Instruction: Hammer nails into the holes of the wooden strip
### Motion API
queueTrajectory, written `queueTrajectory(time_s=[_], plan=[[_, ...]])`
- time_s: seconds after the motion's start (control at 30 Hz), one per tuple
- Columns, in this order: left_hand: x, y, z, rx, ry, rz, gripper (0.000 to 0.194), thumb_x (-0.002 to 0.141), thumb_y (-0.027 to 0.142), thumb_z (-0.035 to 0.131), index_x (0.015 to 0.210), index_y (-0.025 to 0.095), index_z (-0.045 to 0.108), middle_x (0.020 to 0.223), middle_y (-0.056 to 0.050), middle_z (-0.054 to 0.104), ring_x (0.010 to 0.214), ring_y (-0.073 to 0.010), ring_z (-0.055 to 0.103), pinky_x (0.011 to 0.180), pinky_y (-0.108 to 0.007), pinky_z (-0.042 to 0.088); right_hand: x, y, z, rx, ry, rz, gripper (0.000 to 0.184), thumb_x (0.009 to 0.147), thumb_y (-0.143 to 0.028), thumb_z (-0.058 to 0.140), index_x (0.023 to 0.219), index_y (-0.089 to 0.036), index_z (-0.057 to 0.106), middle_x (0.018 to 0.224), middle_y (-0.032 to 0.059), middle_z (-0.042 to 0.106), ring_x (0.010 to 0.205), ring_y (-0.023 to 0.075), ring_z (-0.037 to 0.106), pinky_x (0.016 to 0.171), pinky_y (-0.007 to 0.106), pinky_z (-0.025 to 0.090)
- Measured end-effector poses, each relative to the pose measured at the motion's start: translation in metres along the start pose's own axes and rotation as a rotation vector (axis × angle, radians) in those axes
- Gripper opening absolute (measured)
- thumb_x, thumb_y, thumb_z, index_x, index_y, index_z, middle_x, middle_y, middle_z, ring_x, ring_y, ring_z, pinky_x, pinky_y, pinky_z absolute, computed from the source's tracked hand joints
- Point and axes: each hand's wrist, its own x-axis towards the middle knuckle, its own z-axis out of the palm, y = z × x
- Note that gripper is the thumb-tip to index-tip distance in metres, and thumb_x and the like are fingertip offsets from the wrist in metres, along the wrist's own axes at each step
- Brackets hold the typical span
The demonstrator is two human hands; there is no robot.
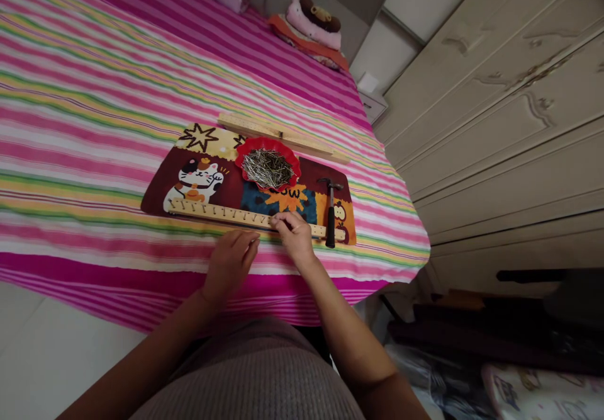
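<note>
A long wooden strip (221, 213) with several nails standing in it lies along the near edge of a cartoon-cat mat (198, 181). My right hand (295, 234) rests on the strip's right part, fingers curled in a pinch over something too small to make out. My left hand (231, 259) lies just below the strip on the bedspread, fingers loosely bent and together, touching nothing I can name. A red dish (268, 167) full of thin nails sits behind the strip. A black-handled hammer (331, 212) lies to the right of my right hand.
A second wooden strip (283, 136) lies behind the mat. All of it rests on a pink striped bedspread (94, 111). Plush toys (314, 23) and folded bedding sit at the far end. A cream wardrobe (509, 105) stands to the right, clutter on the floor below it.
</note>
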Motion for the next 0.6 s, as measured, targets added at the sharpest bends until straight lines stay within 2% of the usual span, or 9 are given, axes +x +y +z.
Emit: queueTrajectory(time_s=[0.13,0.33,0.6], plan=[[0.008,0.007,0.016,-0.002,-0.041,-0.06,0.023,0.093,0.032,0.043,0.097,0.019,0.063,0.086,-0.005,0.068,0.084,-0.0184,0.062,0.079,-0.031,0.047,-0.002,0.0,0.001,-0.051,-0.011,-0.019,0.013,0.083,-0.025,0.057,0.076,-0.023,0.068,0.078,-0.0001,0.063,0.079,0.0134,0.059,0.077,0.023,0.046],[0.015,0.01,0.035,0.001,0.018,-0.091,0.029,0.093,0.029,0.041,0.109,0.018,0.062,0.099,-0.008,0.071,0.092,-0.0184,0.065,0.084,-0.031,0.049,-0.003,0.001,0.003,-0.161,-0.05,-0.051,0.017,0.085,-0.021,0.052,0.079,-0.023,0.068,0.082,0.0007,0.063,0.083,0.0133,0.059,0.079,0.023,0.046],[0.014,0.005,0.046,0.07,0.058,-0.087,0.028,0.092,0.027,0.041,0.104,0.017,0.064,0.098,-0.008,0.072,0.088,-0.0181,0.066,0.08,-0.03,0.05,-0.001,-0.001,0.003,-0.248,-0.086,-0.053,0.015,0.085,-0.02,0.052,0.079,-0.021,0.066,0.082,0.0017,0.061,0.082,0.014,0.058,0.079,0.023,0.045]])
